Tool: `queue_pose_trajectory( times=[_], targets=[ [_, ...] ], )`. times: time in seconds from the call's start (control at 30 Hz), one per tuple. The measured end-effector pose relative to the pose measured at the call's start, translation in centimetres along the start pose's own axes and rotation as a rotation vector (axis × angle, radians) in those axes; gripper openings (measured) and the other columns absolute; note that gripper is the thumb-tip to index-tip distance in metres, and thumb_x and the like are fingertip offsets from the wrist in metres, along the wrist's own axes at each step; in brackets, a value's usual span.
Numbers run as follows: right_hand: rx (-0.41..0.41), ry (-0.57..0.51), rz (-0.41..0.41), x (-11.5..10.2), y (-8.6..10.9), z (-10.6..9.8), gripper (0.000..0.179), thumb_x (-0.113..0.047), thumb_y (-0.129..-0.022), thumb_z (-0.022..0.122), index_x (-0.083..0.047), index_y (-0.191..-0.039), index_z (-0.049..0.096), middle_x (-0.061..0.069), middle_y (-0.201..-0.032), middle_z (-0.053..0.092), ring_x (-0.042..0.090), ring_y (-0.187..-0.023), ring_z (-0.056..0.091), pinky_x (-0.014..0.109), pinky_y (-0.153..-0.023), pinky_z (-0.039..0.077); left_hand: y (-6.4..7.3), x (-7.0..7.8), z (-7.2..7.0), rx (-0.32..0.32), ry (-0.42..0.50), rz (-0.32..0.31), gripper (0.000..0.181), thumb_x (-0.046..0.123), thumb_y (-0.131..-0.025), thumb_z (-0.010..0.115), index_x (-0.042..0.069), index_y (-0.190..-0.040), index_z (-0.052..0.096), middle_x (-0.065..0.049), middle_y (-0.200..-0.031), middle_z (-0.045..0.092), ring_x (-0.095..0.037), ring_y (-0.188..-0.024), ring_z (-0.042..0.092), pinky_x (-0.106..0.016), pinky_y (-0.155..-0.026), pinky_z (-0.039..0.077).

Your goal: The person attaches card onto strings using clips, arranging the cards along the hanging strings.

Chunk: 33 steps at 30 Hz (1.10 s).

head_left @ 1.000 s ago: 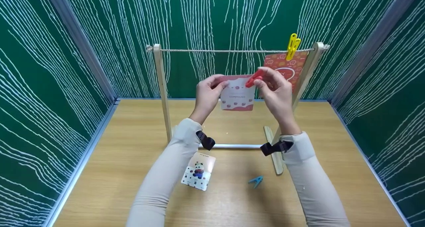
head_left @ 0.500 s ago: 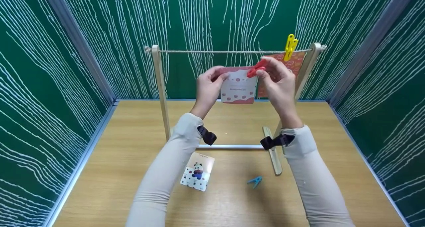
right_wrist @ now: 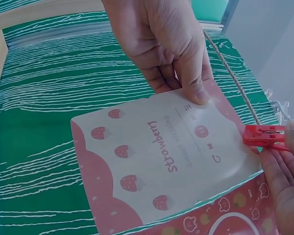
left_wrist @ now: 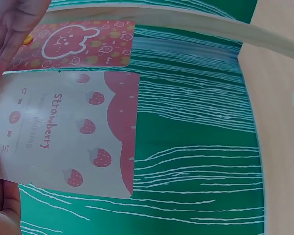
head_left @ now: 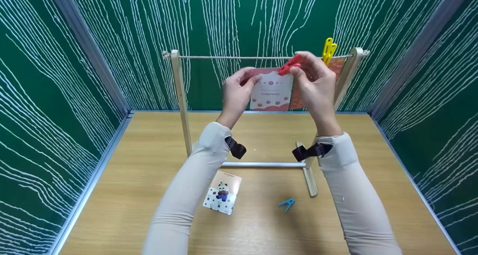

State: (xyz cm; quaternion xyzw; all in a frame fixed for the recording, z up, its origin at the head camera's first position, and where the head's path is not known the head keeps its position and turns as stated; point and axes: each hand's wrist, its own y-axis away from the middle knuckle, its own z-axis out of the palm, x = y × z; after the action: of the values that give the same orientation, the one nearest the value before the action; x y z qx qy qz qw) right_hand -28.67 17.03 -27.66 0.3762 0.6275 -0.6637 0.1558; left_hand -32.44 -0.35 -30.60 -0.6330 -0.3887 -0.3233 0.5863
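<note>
My left hand [head_left: 239, 92] pinches the upper left corner of a white and pink strawberry card [head_left: 272, 92] between thumb and fingers. At the card's upper right corner, my right hand [head_left: 317, 83] pinches a red clothespin [head_left: 289, 65]. The tip of that clothespin overlaps the card's edge in the right wrist view; whether it clamps the card I cannot tell. The card hangs upright, just below the rope [head_left: 231, 57]. Behind my right hand, a red patterned card [left_wrist: 88, 44] hangs from the rope by a yellow clothespin [head_left: 328, 51], partly hidden.
A wooden frame with a left post [head_left: 181, 102] and right post [head_left: 347, 75] carries the rope. On the table [head_left: 130, 195] lie a panda card [head_left: 223, 193] and a blue clothespin [head_left: 287, 203]. A pale bar [head_left: 261, 164] joins the frame low down.
Both hands have risen toward the rope, lifting the strawberry card and the red clothespin with them. The card now covers part of the hanging red card. Things on the table have stayed put.
</note>
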Motion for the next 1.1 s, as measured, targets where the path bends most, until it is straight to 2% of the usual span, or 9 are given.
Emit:
queue_pose_trajectory(
  times=[0.4,0.57,0.77,0.8,1.1],
  targets=[
    [0.036,-0.011,-0.013,-1.6,-0.9,0.4,0.032,-0.015,-0.087,0.067,-0.001,-0.116,0.066,0.006,-0.104,0.069,0.015,-0.088,0.065,0.022,-0.078,0.052,-0.4,1.0,0.0,0.009,0.032,-0.007,0.026,0.022,-0.089,0.065,0.011,-0.113,0.068,-0.002,-0.111,0.071,-0.013,-0.094,0.063,-0.022,-0.087,0.052],
    [0.046,-0.017,-0.063,-1.7,-1.2,0.5,0.029,-0.015,-0.087,0.067,-0.004,-0.114,0.067,0.004,-0.104,0.069,0.016,-0.088,0.064,0.022,-0.075,0.051,-0.6,1.2,0.1,0.009,0.020,-0.002,0.026,0.020,-0.089,0.065,0.010,-0.113,0.068,-0.003,-0.111,0.071,-0.012,-0.094,0.063,-0.021,-0.086,0.051],
    [0.052,-0.027,0.000,-2.0,-1.7,0.6,0.025,-0.012,-0.087,0.066,-0.007,-0.111,0.069,0.006,-0.105,0.066,0.017,-0.091,0.062,0.020,-0.078,0.051,-0.9,1.0,0.3,0.010,0.003,0.055,0.024,0.016,-0.089,0.065,0.005,-0.111,0.068,-0.009,-0.107,0.072,-0.015,-0.089,0.065,-0.023,-0.081,0.053],
    [0.056,-0.024,0.022,-2.1,-1.8,0.6,0.025,-0.011,-0.087,0.066,-0.007,-0.111,0.069,0.007,-0.105,0.065,0.017,-0.092,0.062,0.020,-0.078,0.051,-1.0,1.0,0.3,0.011,0.006,0.053,0.024,0.016,-0.089,0.065,0.006,-0.111,0.068,-0.008,-0.107,0.072,-0.014,-0.089,0.065,-0.023,-0.081,0.053],
    [0.073,0.044,0.037,-2.9,-2.2,0.8,0.022,-0.013,-0.088,0.066,-0.008,-0.109,0.071,0.001,-0.099,0.063,0.016,-0.094,0.059,0.021,-0.082,0.051,-1.0,1.4,0.2,0.012,0.007,0.040,0.027,0.017,-0.090,0.065,0.006,-0.114,0.067,-0.007,-0.111,0.071,-0.014,-0.092,0.065,-0.022,-0.084,0.053]
  ],
)
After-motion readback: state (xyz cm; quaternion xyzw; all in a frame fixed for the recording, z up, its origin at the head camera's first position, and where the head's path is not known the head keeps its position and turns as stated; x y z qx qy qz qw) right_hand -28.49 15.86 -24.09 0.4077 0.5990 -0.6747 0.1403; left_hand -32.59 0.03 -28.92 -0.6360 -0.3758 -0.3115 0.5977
